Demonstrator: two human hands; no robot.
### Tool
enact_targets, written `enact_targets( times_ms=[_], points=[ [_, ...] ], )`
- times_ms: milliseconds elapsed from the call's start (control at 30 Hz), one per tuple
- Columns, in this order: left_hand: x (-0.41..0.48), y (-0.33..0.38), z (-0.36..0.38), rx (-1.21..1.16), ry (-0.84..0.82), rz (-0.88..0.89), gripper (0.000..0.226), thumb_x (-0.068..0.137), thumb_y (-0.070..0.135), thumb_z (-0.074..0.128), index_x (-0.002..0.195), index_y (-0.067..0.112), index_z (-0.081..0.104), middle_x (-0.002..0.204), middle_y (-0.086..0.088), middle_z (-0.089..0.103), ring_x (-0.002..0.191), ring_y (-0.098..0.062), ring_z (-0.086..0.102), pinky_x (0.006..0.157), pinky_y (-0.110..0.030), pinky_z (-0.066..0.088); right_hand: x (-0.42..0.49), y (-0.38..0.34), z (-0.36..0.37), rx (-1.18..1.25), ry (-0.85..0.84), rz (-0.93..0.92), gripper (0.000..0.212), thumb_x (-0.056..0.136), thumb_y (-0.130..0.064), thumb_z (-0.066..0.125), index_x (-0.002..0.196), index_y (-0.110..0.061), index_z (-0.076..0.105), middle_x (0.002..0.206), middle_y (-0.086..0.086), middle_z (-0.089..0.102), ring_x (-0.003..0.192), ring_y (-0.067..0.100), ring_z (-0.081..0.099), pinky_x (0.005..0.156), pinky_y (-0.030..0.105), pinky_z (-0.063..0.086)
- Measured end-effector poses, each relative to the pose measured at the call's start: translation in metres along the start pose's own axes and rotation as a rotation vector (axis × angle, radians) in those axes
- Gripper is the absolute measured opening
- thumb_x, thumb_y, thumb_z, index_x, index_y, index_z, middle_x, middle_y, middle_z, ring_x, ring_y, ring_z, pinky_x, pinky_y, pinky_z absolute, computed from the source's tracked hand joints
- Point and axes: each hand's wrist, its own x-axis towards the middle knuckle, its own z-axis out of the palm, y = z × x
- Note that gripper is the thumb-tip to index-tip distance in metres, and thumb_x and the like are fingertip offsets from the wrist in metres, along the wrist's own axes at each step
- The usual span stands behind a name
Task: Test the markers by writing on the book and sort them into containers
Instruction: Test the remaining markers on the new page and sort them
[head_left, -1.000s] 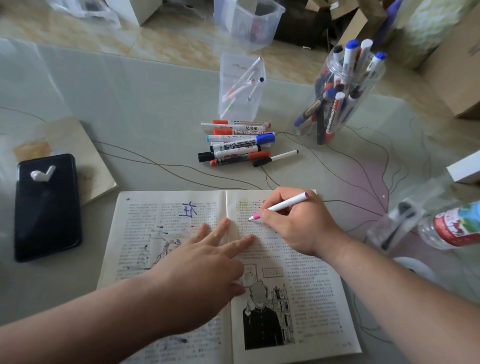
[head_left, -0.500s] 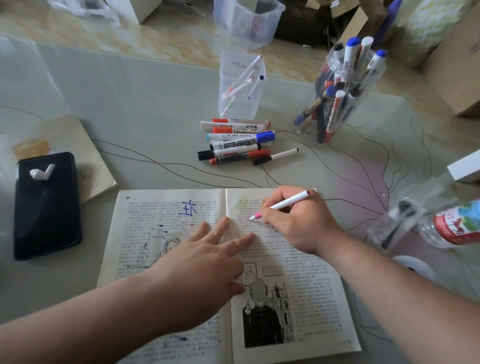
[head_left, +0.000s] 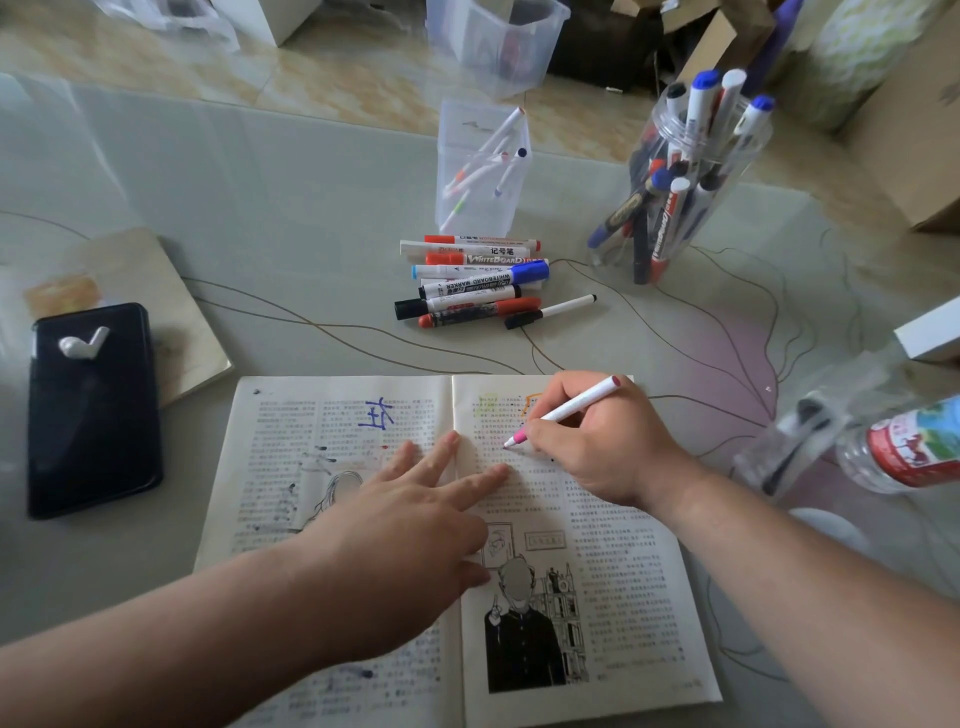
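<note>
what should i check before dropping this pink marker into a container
1. Grip: right hand pinches the pink marker - ok.
2. Tip on paper: its tip meets the right page of the book - ok.
3. Book steady: left hand lies flat across the fold - ok.
4. Pink ink left on the page: cannot tell, the tip covers the spot.
5. Drop spot: square clear container stands upright, top open, thin markers inside - ok.
6. Path: loose markers lie in front of it - not ok, probably lift over.
</note>
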Motion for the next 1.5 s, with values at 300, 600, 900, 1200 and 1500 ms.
enact_targets(
  times_ms=[300,600,900,1200,1500],
  points=[
    [-0.001,0.001,-0.002,0.026,-0.016,0.017,0.036,0.103,0.054,0.034,0.117,0.031,0.058,0.164,0.018,-0.013,0.148,-0.030,-0.028,0.124,-0.056,-0.005,-0.002,-0.001,0.000,-0.002,-0.046,-0.024,0.015,0.080,-0.011,0.079,0.069,-0.009,0.070,0.063,0.016,0.064,0.051,0.011,0.046,0.048,0.025,0.036],
    [-0.004,0.005,-0.008,0.010,-0.068,0.032,0.032,0.104,0.053,0.035,0.117,0.033,0.058,0.163,0.024,-0.006,0.147,-0.033,-0.028,0.122,-0.061,-0.006,0.000,0.002,-0.001,0.018,0.014,-0.017,0.014,0.083,-0.014,0.078,0.073,-0.008,0.070,0.060,0.012,0.063,0.052,0.011,0.049,0.048,0.024,0.038],
    [-0.005,0.005,-0.012,-0.059,-0.029,-0.002,0.029,0.100,0.058,0.039,0.091,0.038,0.057,0.162,0.030,0.006,0.152,-0.020,-0.019,0.124,-0.051,-0.009,-0.001,-0.005,-0.005,0.113,-0.044,-0.014,0.011,0.075,-0.007,0.072,0.065,-0.007,0.069,0.061,0.012,0.066,0.057,0.019,0.053,0.054,0.035,0.040],
    [-0.026,-0.007,-0.031,-0.618,0.563,-0.147,0.041,0.073,0.068,0.056,0.077,0.031,0.072,0.060,0.019,0.061,0.052,-0.003,0.060,0.052,-0.019,0.047,-0.015,-0.042,-0.026,0.552,-0.131,-0.154,0.014,0.078,-0.005,0.063,0.067,-0.012,0.069,0.059,0.014,0.059,0.065,0.031,0.055,0.052,0.022,0.044],
    [-0.033,0.003,-0.036,-0.687,0.533,-0.123,0.047,0.074,0.069,0.049,0.074,0.029,0.072,0.062,0.018,0.067,0.049,-0.010,0.060,0.049,-0.025,0.049,-0.032,-0.053,-0.027,0.473,-0.150,-0.199,0.005,0.076,-0.005,0.064,0.071,-0.002,0.064,0.066,0.026,0.061,0.064,0.028,0.055,0.055,0.026,0.044]
  ],
)
